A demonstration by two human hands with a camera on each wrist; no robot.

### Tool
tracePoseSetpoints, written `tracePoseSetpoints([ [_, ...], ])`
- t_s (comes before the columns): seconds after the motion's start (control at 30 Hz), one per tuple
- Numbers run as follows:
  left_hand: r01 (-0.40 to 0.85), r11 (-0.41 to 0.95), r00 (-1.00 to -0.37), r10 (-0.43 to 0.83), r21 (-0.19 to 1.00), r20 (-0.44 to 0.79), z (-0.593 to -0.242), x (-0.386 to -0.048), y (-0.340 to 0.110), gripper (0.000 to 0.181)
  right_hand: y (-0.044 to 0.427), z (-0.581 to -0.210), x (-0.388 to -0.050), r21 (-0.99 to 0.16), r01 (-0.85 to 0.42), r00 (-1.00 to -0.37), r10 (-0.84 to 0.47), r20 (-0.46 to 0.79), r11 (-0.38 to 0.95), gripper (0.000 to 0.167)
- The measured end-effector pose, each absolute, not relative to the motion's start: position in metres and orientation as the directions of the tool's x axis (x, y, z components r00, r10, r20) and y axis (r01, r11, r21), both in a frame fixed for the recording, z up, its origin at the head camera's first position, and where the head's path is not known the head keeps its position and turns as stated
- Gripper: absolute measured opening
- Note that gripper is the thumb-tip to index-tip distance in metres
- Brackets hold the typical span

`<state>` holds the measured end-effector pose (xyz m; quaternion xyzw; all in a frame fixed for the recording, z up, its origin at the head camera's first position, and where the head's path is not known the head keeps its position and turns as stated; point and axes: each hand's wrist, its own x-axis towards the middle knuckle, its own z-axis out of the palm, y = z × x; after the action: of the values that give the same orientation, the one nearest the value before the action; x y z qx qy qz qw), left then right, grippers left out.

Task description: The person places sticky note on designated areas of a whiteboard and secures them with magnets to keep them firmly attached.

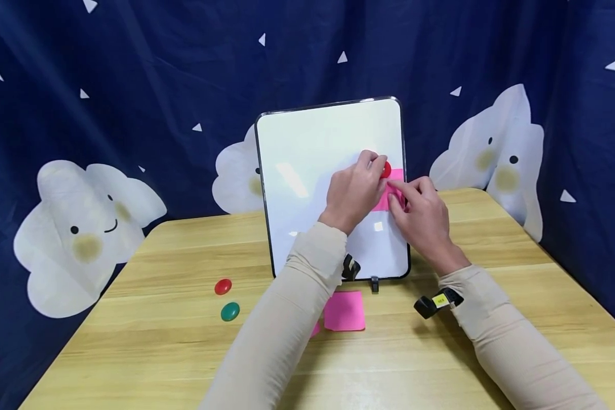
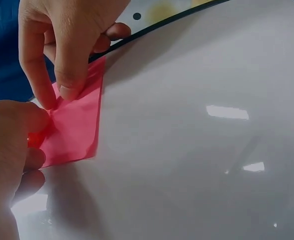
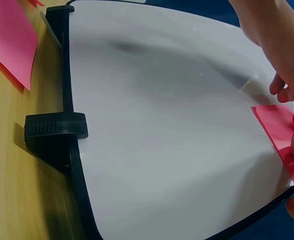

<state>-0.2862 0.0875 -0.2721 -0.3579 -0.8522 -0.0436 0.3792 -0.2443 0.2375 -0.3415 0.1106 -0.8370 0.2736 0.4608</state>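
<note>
My left hand (image 1: 355,191) pinches a round red magnet (image 1: 386,170) at the upper part of a pink sticky note (image 1: 397,175). The note lies against the whiteboard (image 1: 307,142), near its right edge. With thumb and forefinger apart, my right hand (image 1: 424,219) presses on the front of the same note. In the left wrist view, the magnet (image 2: 34,139) is partly covered by the left fingers, and the right fingertips rest on the paper (image 2: 77,127). The right wrist view shows only part of the note (image 3: 274,122) beside the hands.
More pink notes (image 1: 344,311) lie on the wooden table (image 1: 159,347) in front of the board, one partly behind the left sleeve. A red magnet (image 1: 222,286) and a green magnet (image 1: 230,311) lie to the left. Black feet (image 3: 56,126) support the board's lower edge.
</note>
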Motion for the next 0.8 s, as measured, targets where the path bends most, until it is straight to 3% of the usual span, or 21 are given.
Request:
tracePoseSetpoints([
  [0.4, 0.683, 0.718, -0.467, 0.572, -0.136, 0.674, -0.272, -0.284, 0.073, 0.042, 0.234, -0.340, -0.243, -0.354, -0.429, -0.556, 0.066, 0.828, 0.831, 0.028],
  [0.8, 0.695, 0.715, -0.509, 0.568, -0.081, 0.647, -0.283, -0.275, 0.031, 0.028, 0.227, -0.336, -0.238, -0.290, -0.500, -0.495, 0.005, 0.869, 0.816, 0.019],
])
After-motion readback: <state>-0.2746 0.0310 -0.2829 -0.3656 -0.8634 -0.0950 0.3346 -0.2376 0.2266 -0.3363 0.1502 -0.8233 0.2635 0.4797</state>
